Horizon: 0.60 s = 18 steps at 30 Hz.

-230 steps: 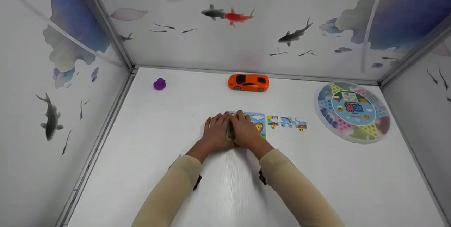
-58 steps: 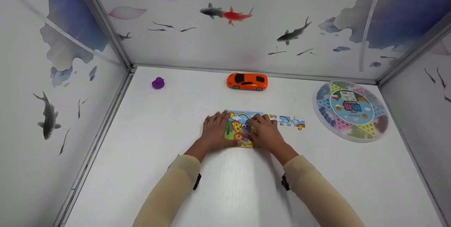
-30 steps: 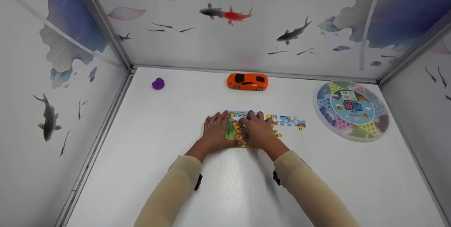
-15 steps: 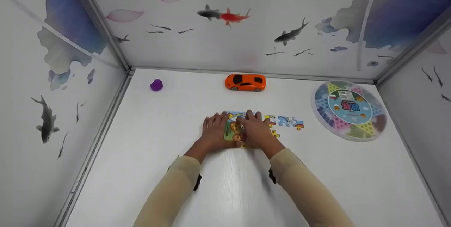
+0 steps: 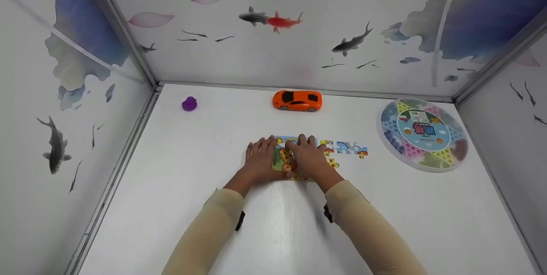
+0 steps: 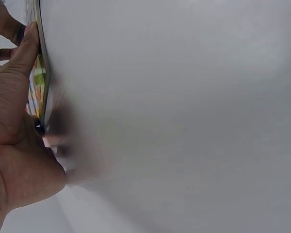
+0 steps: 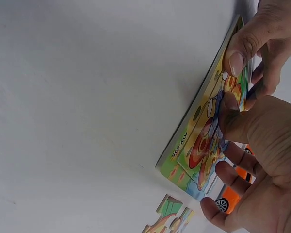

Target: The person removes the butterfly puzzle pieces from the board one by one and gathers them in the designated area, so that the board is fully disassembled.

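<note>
In the head view a colourful cartoon jigsaw puzzle board lies flat on the white table, partly covered by both hands. My left hand grips its left side, fingers spread along that edge and thumb over the near edge. Above the right part of the board, my right hand has its thumb and bent index finger at a purple-blue puzzle piece, whose edge shows beside the thumb in the right wrist view. The other fingers reach forward, relaxed. In the left wrist view my left thumb lies on the board's edge.
Several loose puzzle pieces lie in a row right of the board, with another piece nearer the hand. An orange toy car, a purple toy duck and a round Chinese checkers box stand further back, before the wall.
Since the earliest frame a loose piece has appeared right of the board. The right hand moved right, then back left over the board's middle. My left hand has stayed at the left edge.
</note>
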Each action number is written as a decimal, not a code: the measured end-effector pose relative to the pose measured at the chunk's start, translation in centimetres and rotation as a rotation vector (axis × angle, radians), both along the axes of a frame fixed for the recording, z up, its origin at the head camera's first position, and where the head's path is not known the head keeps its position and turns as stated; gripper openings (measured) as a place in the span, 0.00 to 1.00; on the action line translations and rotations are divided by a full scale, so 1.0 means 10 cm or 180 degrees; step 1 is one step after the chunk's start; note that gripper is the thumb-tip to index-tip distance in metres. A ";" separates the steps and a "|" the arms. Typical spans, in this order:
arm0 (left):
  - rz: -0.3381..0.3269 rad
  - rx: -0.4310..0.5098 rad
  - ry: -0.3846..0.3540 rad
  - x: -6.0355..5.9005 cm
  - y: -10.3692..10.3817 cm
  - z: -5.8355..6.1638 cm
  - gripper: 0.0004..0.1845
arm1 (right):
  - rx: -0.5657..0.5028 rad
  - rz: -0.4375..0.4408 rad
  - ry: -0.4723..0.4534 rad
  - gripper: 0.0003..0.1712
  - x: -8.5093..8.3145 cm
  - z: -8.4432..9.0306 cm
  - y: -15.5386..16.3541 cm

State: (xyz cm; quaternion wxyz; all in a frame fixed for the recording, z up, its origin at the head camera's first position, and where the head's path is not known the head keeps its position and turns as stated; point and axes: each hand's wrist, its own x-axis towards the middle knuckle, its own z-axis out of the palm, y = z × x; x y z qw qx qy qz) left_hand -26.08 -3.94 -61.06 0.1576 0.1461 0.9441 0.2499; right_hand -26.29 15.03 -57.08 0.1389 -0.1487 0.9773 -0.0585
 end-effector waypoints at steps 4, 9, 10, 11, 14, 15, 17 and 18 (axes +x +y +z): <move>-0.0042 -0.0076 -0.0004 -0.01 0.00 0.02 0.67 | 0.0057 0.0045 0.0119 0.49 0.01 -0.01 -0.02; -0.0059 -0.0138 -0.0051 -0.03 0.01 0.02 0.67 | 0.0066 0.0053 0.0166 0.53 0.04 0.00 -0.03; -0.0056 -0.0139 -0.0061 -0.03 0.01 0.02 0.68 | 0.0062 0.0040 0.0140 0.53 0.04 -0.01 -0.03; -0.0053 -0.0146 -0.0074 -0.04 0.01 0.01 0.68 | 0.0052 0.0026 0.0105 0.53 0.04 -0.01 -0.04; -0.0035 -0.0125 -0.0085 -0.04 0.01 0.00 0.68 | 0.0011 0.0009 0.0011 0.54 0.03 -0.01 -0.04; -0.0027 -0.0119 -0.0087 -0.05 0.01 -0.01 0.68 | -0.0011 0.0006 -0.0008 0.54 0.04 0.00 -0.04; -0.0019 -0.0112 -0.0089 -0.05 0.02 0.00 0.69 | -0.0066 0.0012 -0.0036 0.53 0.04 0.01 -0.04; -0.0014 -0.0103 -0.0086 -0.04 0.02 0.01 0.69 | -0.0103 0.0010 -0.0048 0.53 0.04 0.01 -0.04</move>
